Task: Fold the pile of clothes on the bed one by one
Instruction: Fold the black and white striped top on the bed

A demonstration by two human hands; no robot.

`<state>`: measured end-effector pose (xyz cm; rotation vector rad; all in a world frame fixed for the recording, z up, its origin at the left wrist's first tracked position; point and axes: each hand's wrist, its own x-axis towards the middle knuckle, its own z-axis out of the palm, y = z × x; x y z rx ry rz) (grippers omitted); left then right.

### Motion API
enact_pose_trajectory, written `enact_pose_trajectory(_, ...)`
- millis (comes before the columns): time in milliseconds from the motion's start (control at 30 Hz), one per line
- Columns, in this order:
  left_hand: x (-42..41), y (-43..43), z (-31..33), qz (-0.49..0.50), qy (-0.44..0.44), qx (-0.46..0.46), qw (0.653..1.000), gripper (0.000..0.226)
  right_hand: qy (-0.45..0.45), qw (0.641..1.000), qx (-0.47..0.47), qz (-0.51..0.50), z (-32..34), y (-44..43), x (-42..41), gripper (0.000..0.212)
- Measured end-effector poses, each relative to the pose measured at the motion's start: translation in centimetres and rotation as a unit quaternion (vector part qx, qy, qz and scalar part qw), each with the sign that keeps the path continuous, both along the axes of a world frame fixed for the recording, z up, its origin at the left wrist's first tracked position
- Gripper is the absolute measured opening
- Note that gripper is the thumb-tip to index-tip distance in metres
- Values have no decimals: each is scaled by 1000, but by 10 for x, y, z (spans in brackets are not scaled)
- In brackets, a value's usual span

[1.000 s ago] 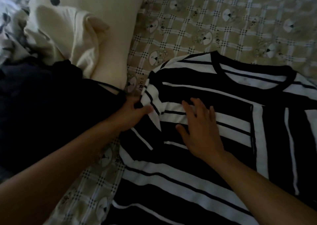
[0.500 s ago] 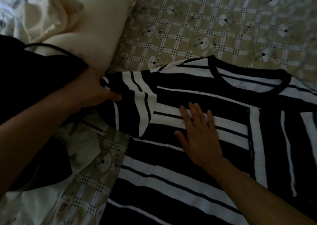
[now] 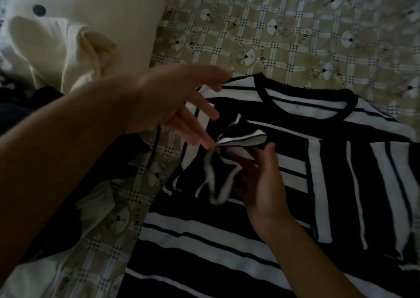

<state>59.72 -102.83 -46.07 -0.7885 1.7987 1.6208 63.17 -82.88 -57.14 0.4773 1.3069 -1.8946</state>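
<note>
Shirt (image 3: 250, 241): black with white stripes, dark round collar; laid flat on the bed's checked sheet (image 3: 295, 25), right of the pillow (image 3: 109, 6). Its sleeve (image 3: 219, 175) is crumpled and raised, below-right of the pillow.

Left hand (image 3: 163, 102): held above the sleeve, fingers straight and spread, tips touching the cloth.

Right hand (image 3: 263, 184): set under the sleeve, thumb at its fold; whether it is gripped cannot be told.

Writing: "PORT" is printed beside the sheet's bear motifs.

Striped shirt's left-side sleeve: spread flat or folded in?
Neither yet: the sleeve is bunched and raised over the chest of the striped shirt, between the left hand and right hand, not laid flat.
</note>
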Motion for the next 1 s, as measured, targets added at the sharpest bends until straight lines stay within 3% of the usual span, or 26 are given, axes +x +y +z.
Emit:
enact_pose_trajectory(67, -12, 4, -24, -57, 62, -151, 985, 31, -62, 996, -47, -41, -6, 14, 0, 60)
enact_pose_trajectory(133, -19, 7, -56, -204, 177, -313, 911, 31, -65, 997, -35, -33, -15, 17, 5, 59)
enact_pose_trajectory(200, -23, 9, -85, -320, 234, -339, 853, 44, -7, 998, 51, 27, -22, 15, 11, 66)
enact_pose_trajectory(267, -29, 5, -112, -396, 226, -348, 819, 56, 93, 982, 141, 85, -28, 11, 16, 77)
enact_pose_trajectory(333, -37, 0, -132, -444, 202, -391, 780, 50, 138, 969, 179, 98, -34, 8, 18, 82)
enact_pose_trajectory(433, -50, -12, -145, -453, 208, -388, 775, 33, 159, 963, 194, 96, -40, 13, 20, 82)
enact_pose_trajectory(533, -54, -25, -144, -419, 278, -385, 774, 28, 185, 955, 211, 100, -41, 27, 29, 73)
enact_pose_trajectory(600, -51, -31, -147, -410, 293, -413, 759, 31, 198, 945, 229, 123, -38, 34, 35, 74)
enact_pose_trajectory(700, -39, -33, -156, -409, 291, -459, 733, 59, 206, 928, 243, 195, -27, 41, 38, 72)
enact_pose_trajectory(767, -31, -30, -160, -396, 333, -469, 716, 65, 256, 882, 309, 247, -15, 52, 24, 67)
enact_pose_trajectory(900, -23, -9, -155, -435, 379, -500, 646, 66, 464, 735, 443, 221, -1, 100, -44, 56)
enact_pose_trajectory(1000, -33, 12, -153, -453, 349, -480, 666, 68, 498, 631, 524, 280, -12, 142, -112, 57)
